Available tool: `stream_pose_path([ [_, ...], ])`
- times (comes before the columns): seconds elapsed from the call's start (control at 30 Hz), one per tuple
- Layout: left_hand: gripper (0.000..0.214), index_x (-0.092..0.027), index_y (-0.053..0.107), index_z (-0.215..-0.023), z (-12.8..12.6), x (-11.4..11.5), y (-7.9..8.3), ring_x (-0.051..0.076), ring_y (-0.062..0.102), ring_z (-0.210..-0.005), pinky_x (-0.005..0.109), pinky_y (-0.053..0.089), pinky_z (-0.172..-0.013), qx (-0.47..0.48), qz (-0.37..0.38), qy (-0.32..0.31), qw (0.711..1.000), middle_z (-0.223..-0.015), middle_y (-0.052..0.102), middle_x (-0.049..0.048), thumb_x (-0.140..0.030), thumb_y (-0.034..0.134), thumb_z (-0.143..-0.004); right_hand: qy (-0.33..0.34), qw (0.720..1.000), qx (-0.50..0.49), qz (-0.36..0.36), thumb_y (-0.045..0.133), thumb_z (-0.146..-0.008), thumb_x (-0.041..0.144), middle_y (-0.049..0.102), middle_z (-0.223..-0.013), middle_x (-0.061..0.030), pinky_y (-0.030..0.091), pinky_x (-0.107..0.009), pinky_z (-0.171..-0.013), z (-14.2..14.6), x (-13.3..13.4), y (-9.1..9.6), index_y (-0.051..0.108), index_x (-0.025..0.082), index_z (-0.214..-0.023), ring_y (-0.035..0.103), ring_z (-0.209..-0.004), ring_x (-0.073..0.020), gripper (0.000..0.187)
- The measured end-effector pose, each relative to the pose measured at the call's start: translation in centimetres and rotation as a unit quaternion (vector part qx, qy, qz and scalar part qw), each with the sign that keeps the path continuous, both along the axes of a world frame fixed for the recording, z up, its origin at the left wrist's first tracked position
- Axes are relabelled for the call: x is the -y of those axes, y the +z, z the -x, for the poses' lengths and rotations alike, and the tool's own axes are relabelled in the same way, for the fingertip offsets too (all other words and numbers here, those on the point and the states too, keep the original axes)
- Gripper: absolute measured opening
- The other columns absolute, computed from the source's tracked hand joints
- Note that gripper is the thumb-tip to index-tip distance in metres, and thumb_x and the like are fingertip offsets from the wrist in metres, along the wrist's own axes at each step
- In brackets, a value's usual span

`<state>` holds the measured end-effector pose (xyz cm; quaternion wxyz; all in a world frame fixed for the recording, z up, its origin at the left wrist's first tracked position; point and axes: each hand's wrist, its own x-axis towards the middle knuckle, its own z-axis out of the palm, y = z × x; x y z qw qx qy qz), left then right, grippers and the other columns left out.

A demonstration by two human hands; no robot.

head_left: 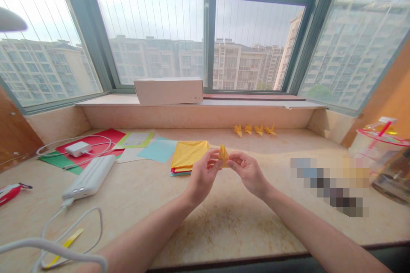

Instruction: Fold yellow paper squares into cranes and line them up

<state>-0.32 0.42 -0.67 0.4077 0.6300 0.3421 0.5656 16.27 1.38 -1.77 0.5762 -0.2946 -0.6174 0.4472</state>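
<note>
The left hand [204, 170] and right hand [249, 173] both have a pinching grip on a small folded yellow paper [223, 153], over the table [256, 230]. Fingers hide its bottom part. The left hand covers a corner of the paper stack [188, 155]. Blurry squares [329, 190] hide something, maybe long. The red thing [9, 195] is cut off.
</note>
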Motion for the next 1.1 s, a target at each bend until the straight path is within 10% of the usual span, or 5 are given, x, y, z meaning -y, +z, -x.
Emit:
stream_pose_path([
  [0.83, 0.02, -0.014, 0.067, -0.086, -0.17, 0.08, 0.5, 0.016, 0.063, -0.074, 0.027, 0.05, -0.068, 0.02, 0.028, 0.011, 0.999, -0.082, 0.069, 0.0057, -0.034, 0.066, -0.084, -0.059, 0.997, 0.044, 0.015, 0.074, -0.08, 0.044, 0.07, -0.082, -0.0033, 0.054, -0.036, -0.078, 0.38, 0.34, -0.09, 0.067, 0.019, -0.107, 0.067, -0.078, -0.0189, 0.037],
  [1.1, 0.025, -0.015, 0.066, -0.091, -0.2, 0.05, 0.18, 0.019, 0.066, -0.084, 0.029, 0.051, -0.075, 0.001, 0.022, 0.016, 1.0, -0.09, 0.071, 0.0074, -0.039, 0.067, -0.085, -0.08, 0.992, 0.097, 0.016, 0.07, -0.082, 0.047, 0.073, -0.076, -0.0057, 0.052, -0.034, -0.067, 0.14, 0.51, 0.19, 0.075, 0.017, -0.086, 0.064, -0.068, -0.0187, 0.031],
])
